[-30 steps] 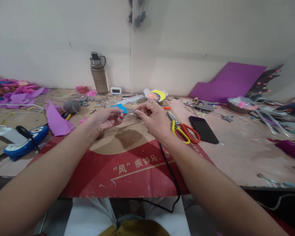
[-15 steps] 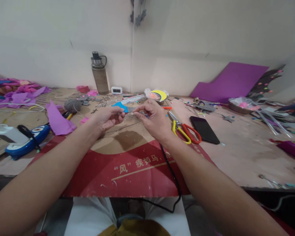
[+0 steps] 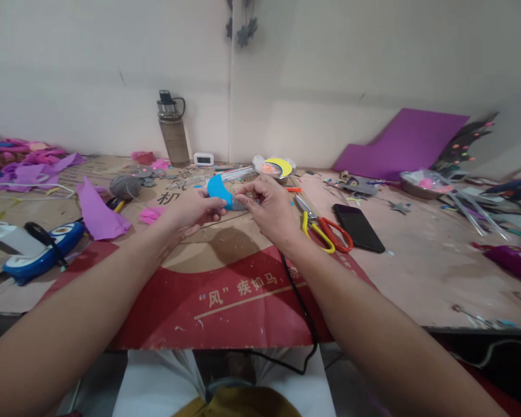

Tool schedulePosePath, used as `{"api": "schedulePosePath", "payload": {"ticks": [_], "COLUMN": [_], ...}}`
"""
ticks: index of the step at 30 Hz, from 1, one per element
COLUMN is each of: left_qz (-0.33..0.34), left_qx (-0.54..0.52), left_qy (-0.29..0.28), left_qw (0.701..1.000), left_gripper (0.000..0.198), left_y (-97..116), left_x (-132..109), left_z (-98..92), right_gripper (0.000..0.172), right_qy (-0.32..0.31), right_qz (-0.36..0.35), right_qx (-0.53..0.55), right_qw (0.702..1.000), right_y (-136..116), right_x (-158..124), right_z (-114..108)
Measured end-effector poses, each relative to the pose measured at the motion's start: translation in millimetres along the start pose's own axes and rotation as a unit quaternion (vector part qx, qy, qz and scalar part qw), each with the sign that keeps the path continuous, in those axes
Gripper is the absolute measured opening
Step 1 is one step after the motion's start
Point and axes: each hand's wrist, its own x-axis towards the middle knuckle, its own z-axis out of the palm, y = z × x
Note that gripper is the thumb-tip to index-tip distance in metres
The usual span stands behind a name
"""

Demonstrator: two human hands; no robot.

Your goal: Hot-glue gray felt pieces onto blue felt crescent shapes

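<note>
My left hand (image 3: 197, 213) pinches a curved, bright blue flat piece (image 3: 219, 190), like felt or foam sheet, between thumb and fingers above the cardboard. At its lower right end shows a small grey patch (image 3: 239, 204); I cannot tell whether it is joined to the blue piece. Thumb and forefinger of my right hand (image 3: 269, 207) are pressed together beside that grey patch, and whatever they grip is too small to name. Scissors (image 3: 323, 226) with one yellow and one red handle lie just right of my right wrist.
Red-printed cardboard (image 3: 243, 313) covers the table's front. A black phone (image 3: 358, 227), grey yarn ball (image 3: 125, 186), purple scrap (image 3: 98, 211) and blue device (image 3: 47, 255) surround it. Behind stand a water bottle (image 3: 173, 136), small clock (image 3: 204, 159) and bowl with a yellow piece (image 3: 280, 168). A black cable (image 3: 301, 307) hangs over the edge.
The blue piece has turned up and shows more fully, with my left thumb now across it. My left hand has rotated slightly; my right hand stays pinched in nearly the same spot.
</note>
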Motion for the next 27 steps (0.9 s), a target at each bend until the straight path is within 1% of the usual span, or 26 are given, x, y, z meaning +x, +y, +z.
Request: {"api": "schedulePosePath", "payload": {"ticks": [3, 10, 20, 24, 27], "left_qz": [0.041, 0.093, 0.117, 0.118, 0.127], "left_qx": [0.029, 0.064, 0.109, 0.123, 0.147], "left_qy": [-0.02, -0.034, -0.038, -0.045, -0.054], "left_qw": [0.999, 0.993, 0.986, 0.984, 0.98], "left_gripper": [0.007, 0.016, 0.02, 0.021, 0.017], "left_y": [-0.5, -0.1, -0.2, 2.3, 2.4], "left_x": [-2.4, -4.2, -8.0, -9.9, -8.6], "left_z": [0.2, -0.3, 0.6, 0.3, -3.3], "right_gripper": [0.003, 0.008, 0.007, 0.007, 0.008], "right_qy": [-0.002, -0.002, -0.012, -0.018, -0.043], "right_qz": [0.012, 0.028, 0.015, 0.04, 0.076], "right_qx": [-0.003, -0.001, -0.001, 0.005, 0.042], "right_qw": [1.0, 1.0, 1.0, 0.999, 0.995], "right_y": [3.4, 4.7, 3.4, 1.9, 2.0], "right_x": [0.1, 1.0, 1.2, 2.0, 3.7], "right_z": [0.5, 1.1, -1.4, -3.2, -4.2]}}
